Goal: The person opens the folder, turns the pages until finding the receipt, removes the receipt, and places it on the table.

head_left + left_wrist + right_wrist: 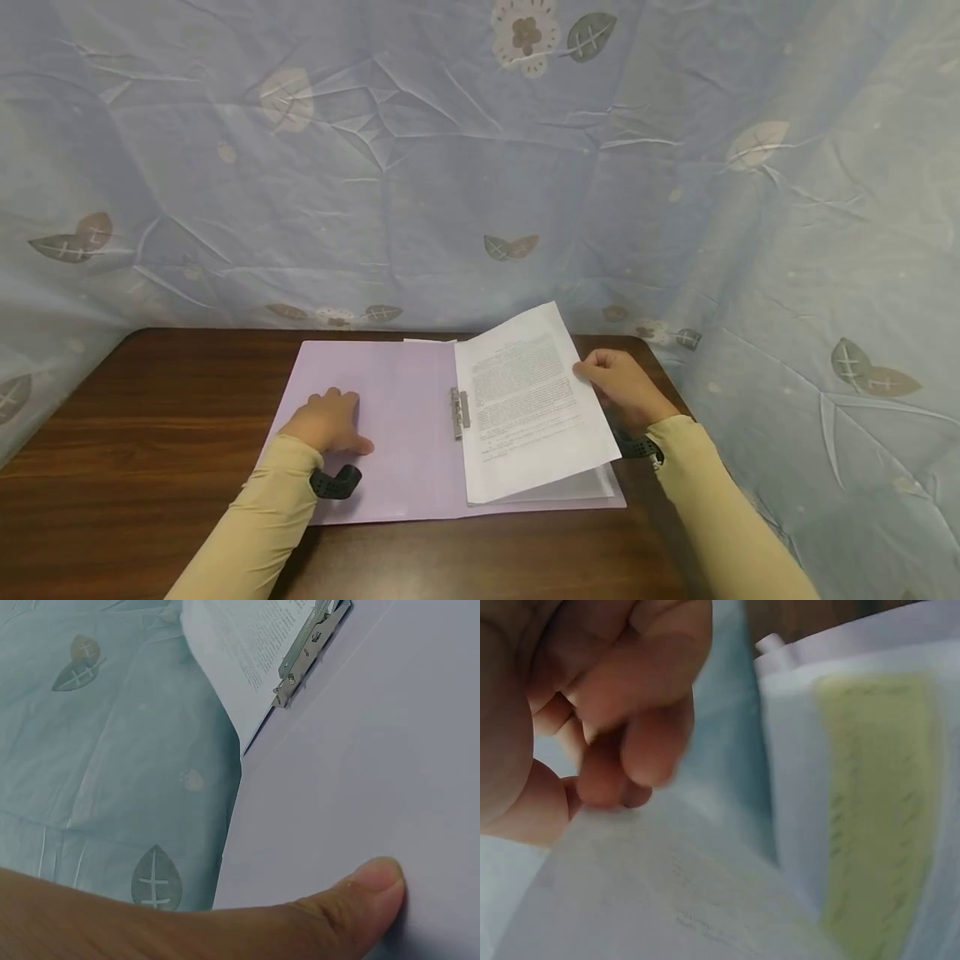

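A lilac clip folder lies spread open on the table, with a metal clip near its fold. My right hand pinches the outer edge of a printed paper sheet, which is lifted and tilted while its inner side stays at the clip. In the right wrist view, a yellow panel with dark marks shows beyond the raised paper, blurred. On the folder's left cover rests my left hand, its fingers spread and thumb out; the left wrist view shows the thumb lying on the lilac surface.
The folder lies on a dark brown wooden table. A pale blue patterned cloth hangs behind the table and along its right side. A white edge sticks out past the folder's top.
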`<control>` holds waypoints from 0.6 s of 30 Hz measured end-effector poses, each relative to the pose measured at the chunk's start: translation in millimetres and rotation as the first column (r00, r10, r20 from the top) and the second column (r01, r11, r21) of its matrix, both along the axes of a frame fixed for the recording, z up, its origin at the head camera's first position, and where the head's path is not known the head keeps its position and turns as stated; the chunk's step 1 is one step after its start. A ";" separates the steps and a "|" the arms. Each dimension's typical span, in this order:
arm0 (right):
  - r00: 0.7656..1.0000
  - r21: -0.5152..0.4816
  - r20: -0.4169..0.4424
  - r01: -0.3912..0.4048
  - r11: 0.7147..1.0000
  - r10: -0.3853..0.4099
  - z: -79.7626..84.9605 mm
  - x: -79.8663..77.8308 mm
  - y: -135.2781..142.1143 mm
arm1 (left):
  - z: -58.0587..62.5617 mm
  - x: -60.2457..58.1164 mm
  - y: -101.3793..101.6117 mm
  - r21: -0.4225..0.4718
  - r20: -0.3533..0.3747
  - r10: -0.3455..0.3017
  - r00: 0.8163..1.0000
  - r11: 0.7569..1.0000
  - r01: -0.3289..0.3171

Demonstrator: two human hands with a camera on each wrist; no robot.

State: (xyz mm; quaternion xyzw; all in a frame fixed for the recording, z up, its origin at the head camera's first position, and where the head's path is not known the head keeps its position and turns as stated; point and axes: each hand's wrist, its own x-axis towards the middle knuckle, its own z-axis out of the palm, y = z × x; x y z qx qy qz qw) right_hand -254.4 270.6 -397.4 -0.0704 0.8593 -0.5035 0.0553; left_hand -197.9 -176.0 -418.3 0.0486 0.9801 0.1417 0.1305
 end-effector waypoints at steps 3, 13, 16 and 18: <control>0.999 0.018 -0.039 -0.021 1.000 0.022 22.3 2.3 -14.3 | -0.1 -0.6 0.4 -0.001 -0.005 -0.003 1.000 1.000 0.003; 0.969 0.145 -0.225 -0.072 0.987 0.103 76.2 8.3 -97.8 | -2.7 1.5 -0.3 0.005 -0.013 0.001 1.000 1.000 -0.001; 0.957 0.153 -0.263 -0.082 0.985 0.121 82.3 13.2 -127.5 | -3.0 2.2 0.1 0.004 -0.016 0.000 1.000 1.000 0.000; 0.951 0.149 -0.279 -0.097 0.984 0.136 82.4 16.5 -146.5 | -3.9 2.4 0.2 0.005 -0.020 -0.003 1.000 1.000 0.003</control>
